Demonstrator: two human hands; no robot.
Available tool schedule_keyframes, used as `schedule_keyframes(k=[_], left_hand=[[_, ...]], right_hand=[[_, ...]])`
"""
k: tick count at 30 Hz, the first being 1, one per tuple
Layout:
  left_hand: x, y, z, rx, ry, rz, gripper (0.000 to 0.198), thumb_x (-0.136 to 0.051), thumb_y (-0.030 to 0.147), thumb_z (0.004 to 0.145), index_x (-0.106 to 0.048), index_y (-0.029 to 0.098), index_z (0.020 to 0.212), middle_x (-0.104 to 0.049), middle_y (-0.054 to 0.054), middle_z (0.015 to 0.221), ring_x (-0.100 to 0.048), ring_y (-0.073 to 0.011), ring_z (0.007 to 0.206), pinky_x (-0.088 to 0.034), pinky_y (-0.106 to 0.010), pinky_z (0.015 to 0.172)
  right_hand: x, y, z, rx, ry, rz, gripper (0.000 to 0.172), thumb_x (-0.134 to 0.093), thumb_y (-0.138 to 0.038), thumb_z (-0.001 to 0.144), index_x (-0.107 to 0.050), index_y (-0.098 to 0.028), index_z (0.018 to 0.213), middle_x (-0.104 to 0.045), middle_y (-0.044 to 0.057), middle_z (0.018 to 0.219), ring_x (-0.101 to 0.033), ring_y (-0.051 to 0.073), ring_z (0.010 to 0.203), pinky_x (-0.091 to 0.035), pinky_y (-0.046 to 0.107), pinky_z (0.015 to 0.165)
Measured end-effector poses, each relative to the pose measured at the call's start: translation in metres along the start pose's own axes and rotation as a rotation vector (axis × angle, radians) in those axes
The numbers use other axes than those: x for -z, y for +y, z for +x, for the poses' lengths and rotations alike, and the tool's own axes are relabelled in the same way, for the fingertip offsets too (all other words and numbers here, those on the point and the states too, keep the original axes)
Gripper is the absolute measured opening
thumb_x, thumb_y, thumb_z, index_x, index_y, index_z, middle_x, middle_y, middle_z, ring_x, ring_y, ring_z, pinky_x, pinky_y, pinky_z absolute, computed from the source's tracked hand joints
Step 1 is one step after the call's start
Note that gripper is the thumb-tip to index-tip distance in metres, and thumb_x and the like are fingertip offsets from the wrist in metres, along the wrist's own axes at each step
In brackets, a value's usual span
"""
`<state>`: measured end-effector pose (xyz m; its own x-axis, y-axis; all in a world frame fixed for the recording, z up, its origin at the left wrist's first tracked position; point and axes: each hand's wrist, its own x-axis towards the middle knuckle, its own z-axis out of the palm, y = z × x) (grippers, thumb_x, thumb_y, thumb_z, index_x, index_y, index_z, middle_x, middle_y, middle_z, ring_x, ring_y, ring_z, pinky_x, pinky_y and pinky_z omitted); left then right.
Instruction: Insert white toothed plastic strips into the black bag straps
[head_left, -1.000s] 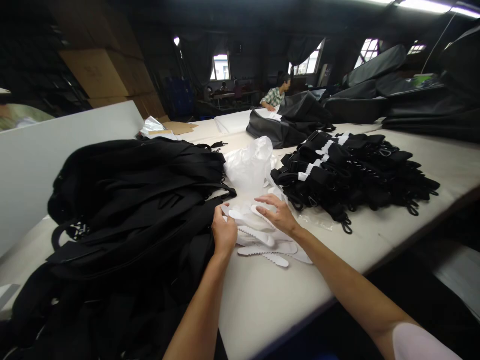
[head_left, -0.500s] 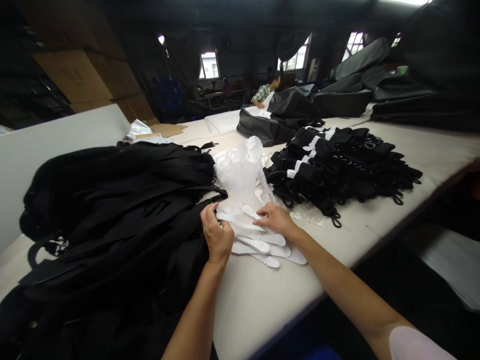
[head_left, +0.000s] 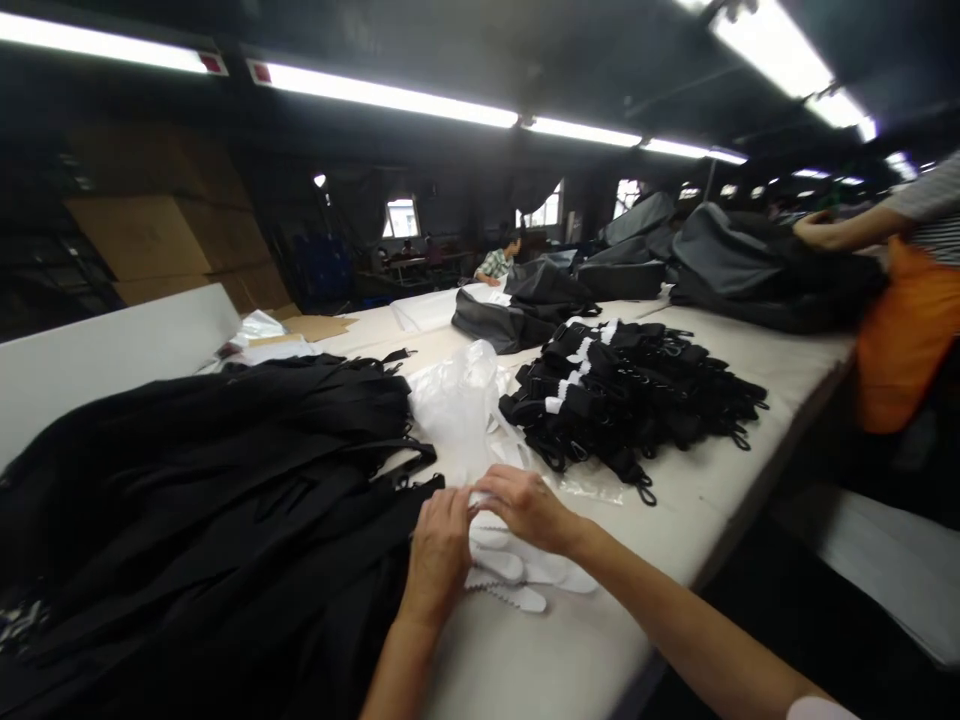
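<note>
On the pale counter [head_left: 551, 660], white strips [head_left: 501, 568] lie overlapped, flat, round-ended, some saw-toothed along one edge; left hand [head_left: 442, 545] and right hand [head_left: 529, 508] meet above, both curled in, pinching a half-hidden white piece [head_left: 479, 498].

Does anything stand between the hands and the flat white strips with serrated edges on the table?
Nothing visible does: the left hand and right hand come together right at the flat white strips with serrated edges. The crumpled, translucent plastic bag lies just beyond the hands, not in between.

Ceiling tubes [head_left: 390, 96] glare, blown white, amid dimness.
</note>
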<state>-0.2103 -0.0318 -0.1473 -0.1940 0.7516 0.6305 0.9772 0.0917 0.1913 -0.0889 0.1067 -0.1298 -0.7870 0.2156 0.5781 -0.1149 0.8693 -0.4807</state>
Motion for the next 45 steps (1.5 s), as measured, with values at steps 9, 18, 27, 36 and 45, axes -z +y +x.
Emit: schedule_keyframes(k=[9, 18, 27, 36, 45], left_hand=[[0.004, 0.025, 0.0, 0.682, -0.393, -1.649, 0.047, -0.056, 0.06, 0.087, -0.062, 0.013, 0.082, -0.036, 0.005, 0.054, -0.026, -0.0053, 0.045, -0.021, -0.019, 0.047], [0.019, 0.035, -0.007, 0.539, -0.503, -2.073, 0.045, -0.06, 0.048, 0.088, -0.06, 0.014, 0.058, -0.018, 0.009, 0.035, -0.018, -0.0033, 0.031, -0.021, -0.018, 0.038], [0.046, 0.006, -0.004, 0.32, -0.694, -1.636, 0.055, -0.064, 0.062, 0.078, -0.068, 0.008, 0.068, -0.054, -0.005, 0.042, -0.037, -0.0078, 0.028, -0.021, -0.021, 0.035], [0.052, -0.008, 0.012, 0.592, -0.042, -1.584, 0.029, -0.071, 0.038, 0.082, -0.067, 0.01, 0.075, -0.055, -0.001, 0.054, -0.043, -0.0054, 0.048, -0.032, -0.016, 0.047], [0.058, -0.031, 0.018, 0.698, 0.474, -1.487, 0.029, -0.074, 0.034, 0.076, -0.062, 0.012, 0.092, -0.059, -0.002, 0.073, -0.054, -0.0093, 0.063, -0.045, -0.02, 0.06]], right_hand=[[0.002, -0.022, -0.004, -0.324, 0.047, 1.028, 0.044, -0.067, -0.056, 0.084, -0.065, -0.012, 0.087, -0.058, -0.001, 0.06, -0.049, 0.008, 0.048, -0.037, 0.019, 0.047], [0.022, -0.057, -0.007, -0.442, -0.226, 1.324, 0.043, -0.068, -0.054, 0.084, -0.062, -0.012, 0.089, -0.03, -0.013, 0.043, -0.02, 0.003, 0.033, -0.017, 0.014, 0.03], [0.015, -0.045, -0.005, -0.431, -0.642, 1.564, 0.065, -0.072, -0.051, 0.081, -0.049, -0.012, 0.127, -0.07, 0.003, 0.064, -0.048, 0.007, 0.033, -0.037, 0.013, 0.032], [0.048, -0.014, 0.014, -0.488, 0.141, 0.569, 0.046, -0.074, -0.052, 0.074, -0.066, -0.011, 0.093, -0.063, 0.002, 0.06, -0.058, 0.014, 0.048, -0.046, 0.024, 0.045], [-0.016, -0.036, -0.013, -0.489, -0.327, -0.017, 0.031, -0.083, -0.042, 0.067, -0.071, -0.018, 0.082, -0.069, 0.005, 0.088, -0.06, 0.02, 0.079, -0.039, 0.029, 0.067]])
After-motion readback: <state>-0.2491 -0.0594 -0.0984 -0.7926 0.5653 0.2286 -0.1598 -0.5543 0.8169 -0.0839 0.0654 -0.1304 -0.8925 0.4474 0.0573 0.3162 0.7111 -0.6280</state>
